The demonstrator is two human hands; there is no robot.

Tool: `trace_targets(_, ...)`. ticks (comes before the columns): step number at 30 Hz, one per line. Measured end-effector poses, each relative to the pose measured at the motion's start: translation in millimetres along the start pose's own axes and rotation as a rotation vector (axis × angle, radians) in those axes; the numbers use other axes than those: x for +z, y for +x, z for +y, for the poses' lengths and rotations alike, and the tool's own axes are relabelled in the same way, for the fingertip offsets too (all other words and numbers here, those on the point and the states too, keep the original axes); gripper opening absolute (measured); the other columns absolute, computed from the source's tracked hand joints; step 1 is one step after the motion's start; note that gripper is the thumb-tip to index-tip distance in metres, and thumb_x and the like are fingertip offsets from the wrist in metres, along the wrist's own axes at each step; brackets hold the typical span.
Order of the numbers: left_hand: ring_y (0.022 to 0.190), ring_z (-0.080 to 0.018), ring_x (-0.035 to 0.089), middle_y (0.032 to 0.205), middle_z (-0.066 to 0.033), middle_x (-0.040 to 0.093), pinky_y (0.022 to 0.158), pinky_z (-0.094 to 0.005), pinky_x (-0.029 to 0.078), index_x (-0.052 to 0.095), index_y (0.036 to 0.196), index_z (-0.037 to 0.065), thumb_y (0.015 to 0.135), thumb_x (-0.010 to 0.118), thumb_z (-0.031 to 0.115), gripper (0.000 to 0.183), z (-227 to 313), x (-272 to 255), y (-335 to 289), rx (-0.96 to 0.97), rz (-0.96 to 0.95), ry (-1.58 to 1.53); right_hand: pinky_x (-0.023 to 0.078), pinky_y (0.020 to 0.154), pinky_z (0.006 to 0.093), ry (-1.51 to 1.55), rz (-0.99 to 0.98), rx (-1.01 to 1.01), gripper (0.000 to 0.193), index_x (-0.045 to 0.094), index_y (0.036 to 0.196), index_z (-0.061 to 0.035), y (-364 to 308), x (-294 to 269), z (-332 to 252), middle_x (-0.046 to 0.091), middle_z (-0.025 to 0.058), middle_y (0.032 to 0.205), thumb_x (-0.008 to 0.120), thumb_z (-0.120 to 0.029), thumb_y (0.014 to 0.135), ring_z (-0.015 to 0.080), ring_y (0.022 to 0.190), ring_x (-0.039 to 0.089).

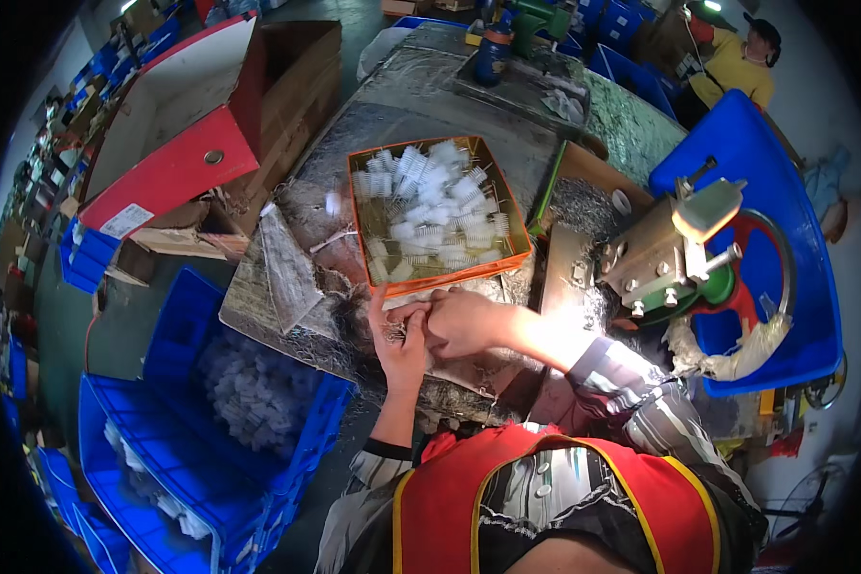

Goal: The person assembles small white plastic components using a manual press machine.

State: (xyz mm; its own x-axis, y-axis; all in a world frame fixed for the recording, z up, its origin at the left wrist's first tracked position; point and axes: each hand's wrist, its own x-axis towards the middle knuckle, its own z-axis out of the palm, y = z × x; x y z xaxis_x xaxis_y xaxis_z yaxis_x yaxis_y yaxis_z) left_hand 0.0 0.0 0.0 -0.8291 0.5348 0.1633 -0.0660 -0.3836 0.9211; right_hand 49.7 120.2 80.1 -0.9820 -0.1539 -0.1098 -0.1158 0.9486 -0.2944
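Close together at the near rim of an orange square tray [440,285] are my two hands. My left hand [400,352] points its index finger up beside the rim, its thumb bent in towards the right hand. Curled fingers of my right hand [464,323] meet it from the right. Both hands look closed, and whatever is between them is hidden or too small to make out. The tray holds a heap of small whitish translucent plastic pieces [430,206], many with rows of thin metal pins.
A metal hand press [665,253] with a tape-wrapped curved handle stands right, beside a trough of fine metal pins [584,206]. Blue bins stand right [775,182] and lower left [187,421], the latter holding white pieces. A red box [191,172] is upper left; a person [737,72] is far right.
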Motion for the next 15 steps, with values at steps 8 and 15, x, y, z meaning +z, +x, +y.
trace_targets(8, 0.084, -0.0146, 0.058, 0.092, -0.0089, 0.060, 0.078, -0.0277, 0.047, 0.052, 0.103, 0.000, 0.089, 0.051, 0.002, 0.014, -15, -9, 8, 0.027, 0.065, -0.015, 0.048, 0.078, 0.0364, -0.200, 0.392, 0.048, 0.011, 0.064, 0.075, 0.0010, 78, -65, 66, 0.062, 0.0115, 0.097, 0.057, -0.006, 0.069, 0.0275, 0.091, 0.058)
trace_targets(15, 0.080, -0.0150, 0.058, 0.087, -0.0100, 0.062, 0.077, -0.0286, 0.045, 0.051, 0.099, 0.001, 0.086, 0.049, -0.005, 0.015, -11, -8, 9, 0.009, 0.117, -0.101, 0.033, 0.100, 0.0382, -0.434, 0.020, 0.187, 0.024, 0.067, 0.083, -0.0021, 107, -66, 131, 0.056, 0.0062, 0.116, 0.065, -0.015, 0.063, 0.0239, 0.115, 0.047)
